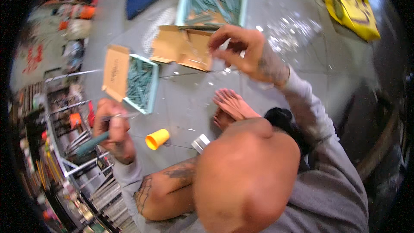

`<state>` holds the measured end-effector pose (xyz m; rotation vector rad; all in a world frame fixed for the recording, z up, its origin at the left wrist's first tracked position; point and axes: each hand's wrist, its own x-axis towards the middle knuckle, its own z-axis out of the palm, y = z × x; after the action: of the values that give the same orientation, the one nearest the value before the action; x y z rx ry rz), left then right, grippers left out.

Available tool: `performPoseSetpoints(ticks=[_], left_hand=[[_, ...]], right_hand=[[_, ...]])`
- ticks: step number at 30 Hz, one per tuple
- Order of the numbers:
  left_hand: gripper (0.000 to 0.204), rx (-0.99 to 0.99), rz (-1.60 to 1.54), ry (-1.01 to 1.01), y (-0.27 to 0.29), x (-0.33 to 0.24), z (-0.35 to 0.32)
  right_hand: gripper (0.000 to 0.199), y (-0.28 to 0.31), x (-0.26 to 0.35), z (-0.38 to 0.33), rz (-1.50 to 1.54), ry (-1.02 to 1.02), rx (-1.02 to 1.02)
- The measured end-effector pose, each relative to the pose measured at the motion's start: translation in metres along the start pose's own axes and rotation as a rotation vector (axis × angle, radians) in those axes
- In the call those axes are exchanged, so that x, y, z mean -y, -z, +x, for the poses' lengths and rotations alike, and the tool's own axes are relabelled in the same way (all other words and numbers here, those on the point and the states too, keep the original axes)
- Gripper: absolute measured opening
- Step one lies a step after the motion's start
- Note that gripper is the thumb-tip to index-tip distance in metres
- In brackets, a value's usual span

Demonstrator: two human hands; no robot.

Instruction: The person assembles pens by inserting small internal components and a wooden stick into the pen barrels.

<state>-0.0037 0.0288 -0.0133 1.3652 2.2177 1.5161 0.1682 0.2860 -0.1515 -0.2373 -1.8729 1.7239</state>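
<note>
My left hand point(114, 125) is closed round a teal-green stick-shaped piece point(91, 143), whose broad end points down and left. A thin, clear or greyish tip point(128, 115) sticks out past the fingers to the right; blur hides its detail. Above the bare feet, my right hand point(248, 51) is raised, thumb and fingers brought together at the tips. Whatever they pinch is too small or blurred to name. An opened small box point(155, 84) full of teal pieces lies just beyond my left hand. The brown cardboard flap point(183, 47) of a larger box lies beside my right fingertips.
The larger box point(245, 4) holds more teal pieces at the back. A yellow cup point(158, 139) lies tipped on the grey tiled floor, near a small silvery box point(200, 143). Clear plastic scraps point(293, 32) and a yellow bag point(353, 11) lie right. A metal rack point(54, 125) stands left.
</note>
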Motion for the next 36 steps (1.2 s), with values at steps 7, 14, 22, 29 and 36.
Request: performPoseSetpoints(ticks=[7,14,22,29,36], left_hand=[[0.026,0.442,-0.188,0.783,-0.015,0.033,-0.025],[0.026,0.508,-0.162,0.914,-0.056,-0.012,-0.004],[0.015,0.085,-0.256,0.593,-0.077,-0.044,0.009],[0.014,-0.025,-0.169,0.421,-0.059,-0.050,0.008],[0.013,-0.010,-0.244,0.334,-0.054,-0.047,0.006]], right_hand=[[0.013,0.087,-0.152,-0.177,-0.753,-0.328,-0.153],[0.021,0.029,-0.193,-0.212,-0.965,-0.061,0.144],[0.019,-0.030,-0.008,-0.038,0.457,-0.250,-0.191],[0.017,-0.064,0.077,0.011,0.371,0.161,-0.160],[0.017,-0.078,0.076,0.007,0.449,0.158,-0.156]])
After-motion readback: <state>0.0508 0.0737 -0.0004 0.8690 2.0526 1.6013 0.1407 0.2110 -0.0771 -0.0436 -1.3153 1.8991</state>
